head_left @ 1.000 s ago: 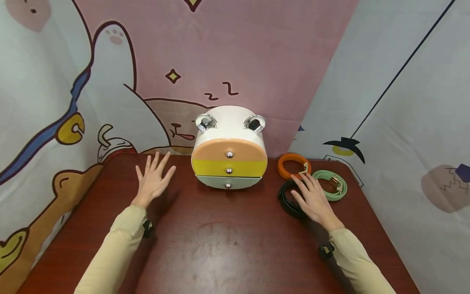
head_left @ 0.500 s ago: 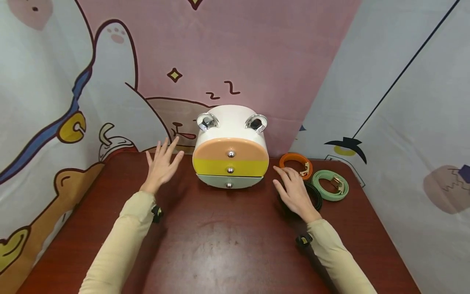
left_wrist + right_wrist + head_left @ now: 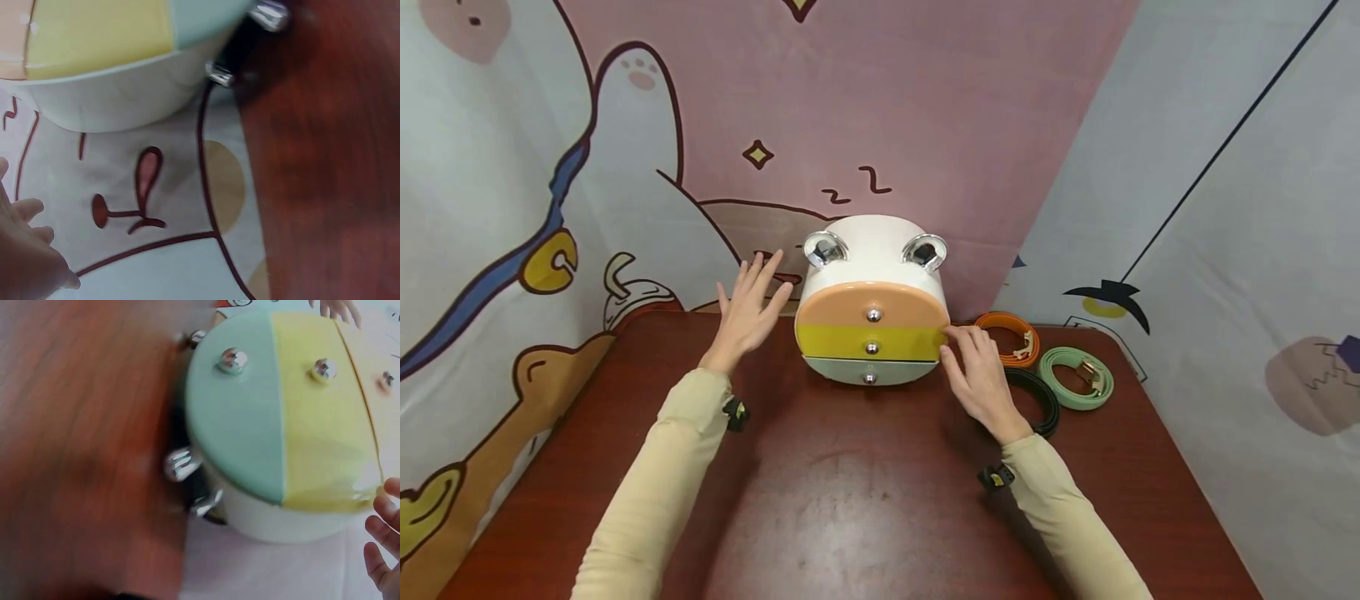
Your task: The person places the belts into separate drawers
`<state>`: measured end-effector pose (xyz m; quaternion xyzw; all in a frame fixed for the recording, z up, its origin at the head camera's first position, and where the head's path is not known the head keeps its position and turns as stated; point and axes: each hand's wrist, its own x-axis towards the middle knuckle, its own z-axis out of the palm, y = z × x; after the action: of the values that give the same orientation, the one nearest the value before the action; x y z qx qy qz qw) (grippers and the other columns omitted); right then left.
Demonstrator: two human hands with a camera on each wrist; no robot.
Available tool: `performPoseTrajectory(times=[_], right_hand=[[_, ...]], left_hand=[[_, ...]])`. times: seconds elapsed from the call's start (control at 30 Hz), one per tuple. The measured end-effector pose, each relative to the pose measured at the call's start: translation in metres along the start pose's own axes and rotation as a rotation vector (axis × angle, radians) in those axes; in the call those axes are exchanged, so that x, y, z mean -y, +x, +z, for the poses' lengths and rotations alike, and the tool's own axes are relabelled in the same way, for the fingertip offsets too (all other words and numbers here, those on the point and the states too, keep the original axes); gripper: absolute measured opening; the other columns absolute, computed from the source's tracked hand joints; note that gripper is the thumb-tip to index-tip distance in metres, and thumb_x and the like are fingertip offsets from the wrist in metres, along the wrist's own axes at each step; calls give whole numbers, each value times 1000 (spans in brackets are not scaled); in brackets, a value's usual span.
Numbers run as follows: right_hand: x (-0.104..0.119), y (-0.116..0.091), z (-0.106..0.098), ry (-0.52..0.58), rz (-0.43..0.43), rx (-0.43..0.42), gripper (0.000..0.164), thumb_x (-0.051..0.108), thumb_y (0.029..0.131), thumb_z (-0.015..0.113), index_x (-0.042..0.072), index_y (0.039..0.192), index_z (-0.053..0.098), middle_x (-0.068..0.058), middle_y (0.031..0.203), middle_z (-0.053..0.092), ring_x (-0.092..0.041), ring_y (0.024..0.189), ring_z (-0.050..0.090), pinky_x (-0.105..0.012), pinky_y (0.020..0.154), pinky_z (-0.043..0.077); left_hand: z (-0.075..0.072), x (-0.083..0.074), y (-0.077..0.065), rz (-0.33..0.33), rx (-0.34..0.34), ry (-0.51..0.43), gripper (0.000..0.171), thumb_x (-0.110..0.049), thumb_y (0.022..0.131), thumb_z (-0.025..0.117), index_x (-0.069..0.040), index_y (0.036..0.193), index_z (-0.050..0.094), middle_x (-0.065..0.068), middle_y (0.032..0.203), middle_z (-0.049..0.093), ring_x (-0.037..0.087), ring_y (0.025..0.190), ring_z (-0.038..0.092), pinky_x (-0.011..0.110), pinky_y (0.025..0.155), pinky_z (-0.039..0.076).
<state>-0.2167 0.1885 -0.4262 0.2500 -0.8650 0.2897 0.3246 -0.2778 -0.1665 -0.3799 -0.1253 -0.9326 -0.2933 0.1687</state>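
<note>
A small white drawer box [image 3: 868, 250] with an orange, a yellow and a green drawer front stands at the back of the table. Each front carries a round silver knob, and two silver eye-like rings sit on top. My left hand [image 3: 748, 312] is raised at the box's left side, fingers spread and holding nothing. In the left wrist view part of that hand [image 3: 28, 247] shows below the box. My right hand [image 3: 981, 379] holds nothing; its fingertips are right at the box's right edge, beside the yellow drawer front [image 3: 319, 425].
Right of the box lie three coiled belts: an orange belt [image 3: 992, 321], a green belt [image 3: 1052, 387] and a black belt [image 3: 1051, 408], the last partly hidden by my right hand. The brown table [image 3: 850, 500] meets a printed cloth [image 3: 962, 125] behind the box.
My right hand has moved left from over the belts to the box's right edge. My left hand has moved right and up toward the box's left side. The box and belts stay put.
</note>
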Motion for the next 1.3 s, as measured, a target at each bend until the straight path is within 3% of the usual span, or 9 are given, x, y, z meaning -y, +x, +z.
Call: performPoseTrajectory(times=[0.27, 0.6, 0.83, 1.1, 1.3], right_hand=[[20, 20, 8, 5, -55, -3, 32, 32, 93, 43, 10, 112, 57, -4, 103, 53, -21, 92, 47, -36, 75, 35], [38, 35, 19, 7, -114, -19, 37, 35, 94, 39, 8, 111, 57, -5, 101, 54, -21, 93, 49, -35, 72, 36], [49, 47, 22, 19, -125, -27, 36, 34, 94, 40, 7, 111, 56, -5, 99, 54, -19, 92, 49, -34, 82, 37], [62, 54, 32, -34, -42, -48, 27, 32, 91, 46, 10, 103, 56, 0, 88, 55, -14, 72, 53, -31, 62, 43], [67, 56, 42, -55, 10, -49, 25, 36, 90, 46, 13, 95, 55, 7, 78, 53, -6, 60, 50, -26, 47, 40]], left_hand=[[-7, -25, 20, 78, -9, -16, 58, -59, 89, 31, -42, 140, 10, 0, 148, 9, 17, 133, -2, 50, 96, -19], [-17, -48, 38, 158, -9, -58, 61, -58, 88, 32, -39, 142, 8, -2, 148, 9, 19, 133, 3, 48, 96, -18], [-15, -62, 46, 237, 32, -73, 63, -56, 88, 37, -37, 142, 11, -8, 147, 5, 16, 133, 2, 47, 98, -16], [-7, -62, 48, 289, 78, -86, 61, -52, 87, 46, -42, 140, 16, -6, 146, 14, 16, 131, 14, 50, 100, -10], [-5, -59, 49, 307, 92, -139, 68, -50, 83, 55, -39, 140, 18, -1, 145, 19, 16, 130, 17, 57, 99, -1]])
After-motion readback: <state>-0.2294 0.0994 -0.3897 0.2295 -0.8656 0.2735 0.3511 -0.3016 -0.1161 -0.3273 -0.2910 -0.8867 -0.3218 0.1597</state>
